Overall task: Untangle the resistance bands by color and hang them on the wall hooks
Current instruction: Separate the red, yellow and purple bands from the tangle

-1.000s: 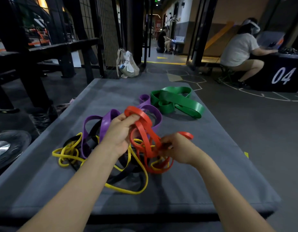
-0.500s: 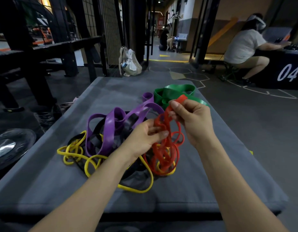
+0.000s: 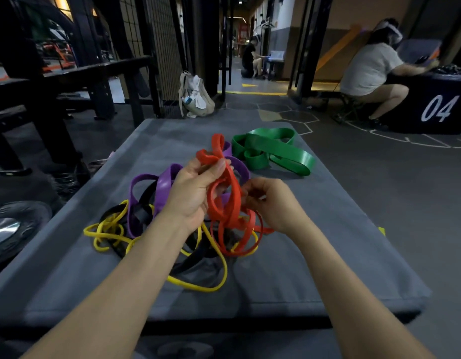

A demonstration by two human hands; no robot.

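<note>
I see the red band strung near-vertical between both hands over the pile on the mat: left hand grips its top loops, right hand pinches a lower strand, so left pulls up.
</note>
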